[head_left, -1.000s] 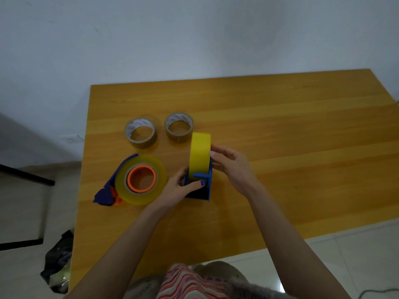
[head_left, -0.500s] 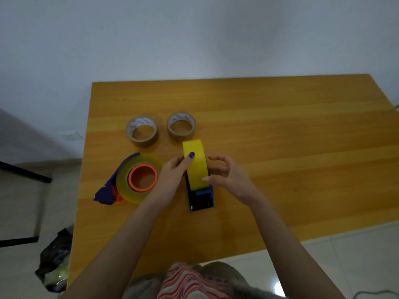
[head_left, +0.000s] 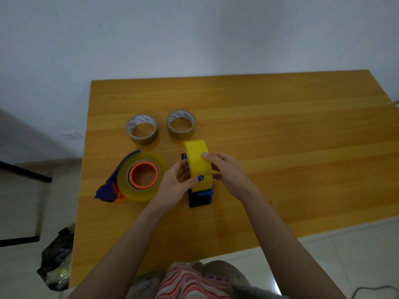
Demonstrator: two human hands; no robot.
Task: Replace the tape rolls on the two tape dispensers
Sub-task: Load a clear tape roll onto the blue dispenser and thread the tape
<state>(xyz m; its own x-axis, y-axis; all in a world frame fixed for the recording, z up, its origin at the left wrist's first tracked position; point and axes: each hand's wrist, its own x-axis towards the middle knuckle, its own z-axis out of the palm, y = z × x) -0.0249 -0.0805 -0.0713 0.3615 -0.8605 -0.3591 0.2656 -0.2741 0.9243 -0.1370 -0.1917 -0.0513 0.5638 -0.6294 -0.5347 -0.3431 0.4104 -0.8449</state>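
Atop the wooden table (head_left: 280, 126), a yellow tape roll (head_left: 197, 156) stood upright in its blue dispenser (head_left: 199, 197); left hand (head_left: 176, 182) and right hand (head_left: 226, 173) clasped it.

blue-polished thumbnail (head_left: 200, 178); pink-red striped garment (head_left: 190, 283)

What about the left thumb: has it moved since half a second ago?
Yes. The left thumb slid down the yellow roll, farther from the nearer grey roll.

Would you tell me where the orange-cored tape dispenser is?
Head view: the orange-cored dispenser lies left on the table, beside the left hand, nearer the person than the two brownish rolls.
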